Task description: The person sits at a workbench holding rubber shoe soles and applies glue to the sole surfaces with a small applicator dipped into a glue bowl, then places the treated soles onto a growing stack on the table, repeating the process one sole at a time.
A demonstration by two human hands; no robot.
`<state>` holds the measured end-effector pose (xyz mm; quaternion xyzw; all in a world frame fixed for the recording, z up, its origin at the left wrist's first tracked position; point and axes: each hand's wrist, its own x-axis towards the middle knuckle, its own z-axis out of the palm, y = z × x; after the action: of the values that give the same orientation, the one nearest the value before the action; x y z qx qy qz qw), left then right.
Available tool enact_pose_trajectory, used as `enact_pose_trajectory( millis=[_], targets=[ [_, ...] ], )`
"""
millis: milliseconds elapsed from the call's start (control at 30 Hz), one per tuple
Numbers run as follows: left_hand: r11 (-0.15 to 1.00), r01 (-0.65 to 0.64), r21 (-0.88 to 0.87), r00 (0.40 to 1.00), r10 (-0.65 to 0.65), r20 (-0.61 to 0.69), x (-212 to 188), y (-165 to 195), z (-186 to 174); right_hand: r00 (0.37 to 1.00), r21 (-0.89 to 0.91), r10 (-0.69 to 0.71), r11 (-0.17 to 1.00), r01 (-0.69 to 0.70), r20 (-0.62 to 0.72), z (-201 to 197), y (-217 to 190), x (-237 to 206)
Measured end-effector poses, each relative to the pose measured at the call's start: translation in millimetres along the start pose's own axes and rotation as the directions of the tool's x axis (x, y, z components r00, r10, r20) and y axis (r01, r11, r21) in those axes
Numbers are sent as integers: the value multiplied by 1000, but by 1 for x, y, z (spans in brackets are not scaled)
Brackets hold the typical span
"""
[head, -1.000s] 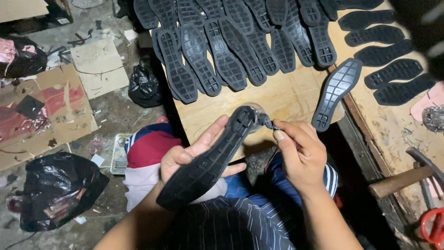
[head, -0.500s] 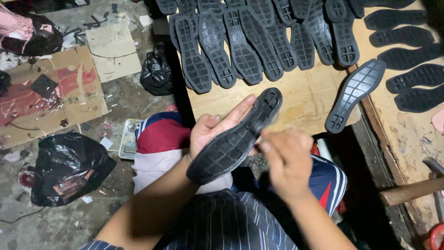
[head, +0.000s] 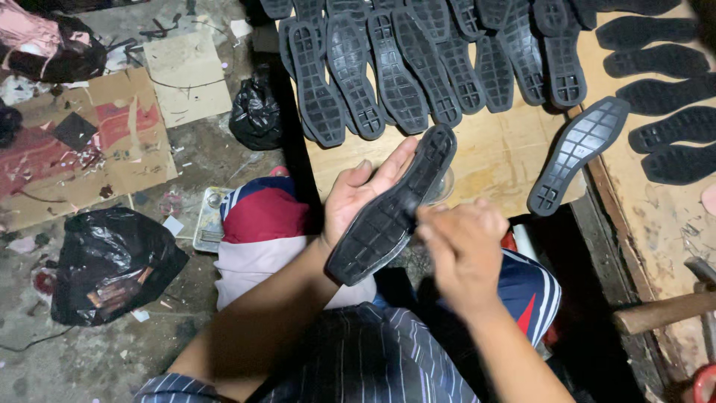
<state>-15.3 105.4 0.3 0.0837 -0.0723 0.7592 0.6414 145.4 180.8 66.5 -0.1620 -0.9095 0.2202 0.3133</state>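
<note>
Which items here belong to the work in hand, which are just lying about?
In hand: black sole, left hand, right hand, row of soles on the wooden board.
Lying about: black bags, cardboard, hammer handle.

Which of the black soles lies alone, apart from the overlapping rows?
The tilted black sole at the wooden board's right edge, tread up; the others overlap in rows.
</note>
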Motion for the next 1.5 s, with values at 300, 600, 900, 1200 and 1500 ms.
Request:
enact_pose_trajectory(
  millis=[300,600,900,1200,1500],
  targets=[
    [997,55,-47,997,-57,-57,-25,6,14,886,-2,384,917,-398,-262,28,165,-17],
    [990,134,-33,990,-136,-48,-27,10,14,962,-153,203,961,-231,-181,54,164,-27],
    [961,266,-82,961,-270,-53,-22,8,9,709,848,530,-38,-529,465,14,99,-15],
    [895,418,158,862,-335,-381,-20,9,18,799,896,407,-220,-385,443,0,75,-9],
    [767,-55,640,935,264,-236,0,-5,26,682,744,306,-352,-568,665,5,21,-19]
  ],
)
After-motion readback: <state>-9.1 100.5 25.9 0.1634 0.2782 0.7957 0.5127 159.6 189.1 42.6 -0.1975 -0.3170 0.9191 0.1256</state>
